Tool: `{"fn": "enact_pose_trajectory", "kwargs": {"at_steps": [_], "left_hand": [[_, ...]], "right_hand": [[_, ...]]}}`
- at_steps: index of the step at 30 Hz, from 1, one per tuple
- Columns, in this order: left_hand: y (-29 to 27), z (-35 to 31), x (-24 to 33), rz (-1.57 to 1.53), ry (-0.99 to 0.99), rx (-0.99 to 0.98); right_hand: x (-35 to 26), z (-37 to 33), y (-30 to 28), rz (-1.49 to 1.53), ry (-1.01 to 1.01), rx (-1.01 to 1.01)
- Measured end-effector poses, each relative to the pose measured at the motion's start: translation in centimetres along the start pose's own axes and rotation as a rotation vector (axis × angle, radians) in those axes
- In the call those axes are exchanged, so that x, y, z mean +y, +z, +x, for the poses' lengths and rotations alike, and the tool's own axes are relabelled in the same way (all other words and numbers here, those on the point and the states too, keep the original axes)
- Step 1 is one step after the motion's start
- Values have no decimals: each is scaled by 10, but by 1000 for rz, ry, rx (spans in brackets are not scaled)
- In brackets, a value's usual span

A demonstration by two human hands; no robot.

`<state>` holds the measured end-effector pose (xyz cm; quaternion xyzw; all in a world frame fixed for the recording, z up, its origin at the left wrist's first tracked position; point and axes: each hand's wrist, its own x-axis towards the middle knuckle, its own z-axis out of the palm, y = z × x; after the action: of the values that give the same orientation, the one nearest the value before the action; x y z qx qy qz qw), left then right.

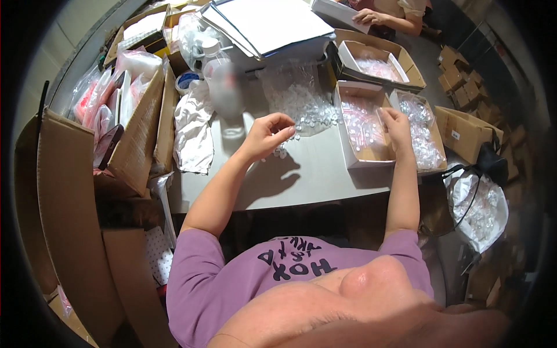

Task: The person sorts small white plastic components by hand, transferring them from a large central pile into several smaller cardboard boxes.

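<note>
My left hand [271, 137] hovers over the grey table, fingers curled, a gap between thumb and fingertips. Just beyond and below it lie small clear pieces [283, 152], some in a loose cluster. A larger heap of them spills from a clear plastic bag [299, 95] farther back. My right hand [397, 126] is over the right side of a white open box [350, 152], thumb and fingers pinched on what looks like a small clear plastic bag, mostly hidden by the fingers. Inside that box lie flat clear packets [362, 124] with reddish marks.
Beside the white box stands another box [439, 156] of clear bags. Left are a white cloth [194, 130], a blue tape roll [187, 81], a bottle [212, 49] and cardboard boxes [139, 127]. Papers [278, 23] lie behind. Another person's hand [371, 17] shows at the far right.
</note>
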<state>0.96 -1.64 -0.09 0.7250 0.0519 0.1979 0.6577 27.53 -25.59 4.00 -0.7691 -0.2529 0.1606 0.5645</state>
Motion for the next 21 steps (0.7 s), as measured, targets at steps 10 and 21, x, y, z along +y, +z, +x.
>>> {"fn": "enact_pose_trajectory", "kwargs": {"at_steps": [10,21], "left_hand": [[18,-5,15,-241,38,-12],[-11,5,-2,-184,73,416]], "right_hand": [[-66,-62,128,40,-237,-406],[-34,-56,166,-712,-617,-338]]}}
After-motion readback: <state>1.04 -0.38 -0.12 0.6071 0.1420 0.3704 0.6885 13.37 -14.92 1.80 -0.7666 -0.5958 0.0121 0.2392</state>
